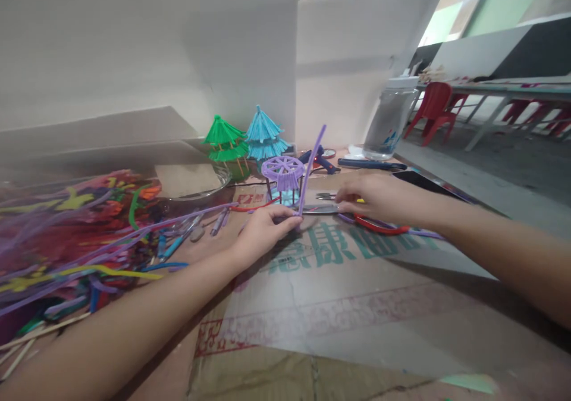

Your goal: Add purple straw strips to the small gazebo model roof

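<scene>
My left hand pinches the lower end of a purple pipe cleaner between thumb and fingers; its free end stands up, tilted right. My right hand has its fingers bent round the middle of a pair of red-handled scissors, with the blades pointing left toward my left hand. Its fingertips are partly hidden. Just behind the left hand stands a small purple wheel-topped model on thin dark legs. Small metal snips lie beside the right fingertips.
Green and blue tiered-roof models stand behind. A pile of coloured pipe cleaners fills the left. A glue gun, dark-blue-handled tool and water bottle are at the back. Printed cardboard covers the table. Red chairs stand beyond.
</scene>
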Available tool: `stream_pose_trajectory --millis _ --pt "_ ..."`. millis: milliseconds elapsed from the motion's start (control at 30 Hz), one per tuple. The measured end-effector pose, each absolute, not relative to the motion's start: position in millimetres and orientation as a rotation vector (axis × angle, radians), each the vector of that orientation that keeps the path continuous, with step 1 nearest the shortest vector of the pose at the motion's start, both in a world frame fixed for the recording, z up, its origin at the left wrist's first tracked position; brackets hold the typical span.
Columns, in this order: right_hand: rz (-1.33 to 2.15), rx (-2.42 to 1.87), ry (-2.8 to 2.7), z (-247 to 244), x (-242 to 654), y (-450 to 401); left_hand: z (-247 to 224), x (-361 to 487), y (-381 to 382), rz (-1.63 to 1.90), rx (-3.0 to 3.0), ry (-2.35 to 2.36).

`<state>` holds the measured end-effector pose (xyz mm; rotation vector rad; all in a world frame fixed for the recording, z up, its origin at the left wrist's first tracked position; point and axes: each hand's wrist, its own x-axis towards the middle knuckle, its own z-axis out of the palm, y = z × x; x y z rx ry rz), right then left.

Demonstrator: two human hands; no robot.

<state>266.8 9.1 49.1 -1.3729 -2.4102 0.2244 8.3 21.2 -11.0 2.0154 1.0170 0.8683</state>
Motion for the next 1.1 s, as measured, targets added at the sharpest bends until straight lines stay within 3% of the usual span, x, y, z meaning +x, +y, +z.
stream_pose_trajectory --millis 200,1100 --pt "0.533 -1.27 -2.111 14.4 216.5 1.0 -12.1 12.1 21.0 0.88 2.125 0.987" --pt "0.494 -1.202 -2.082 -9.7 209.9 0.8 -16.3 13.0 22.4 0.761 2.06 1.056"
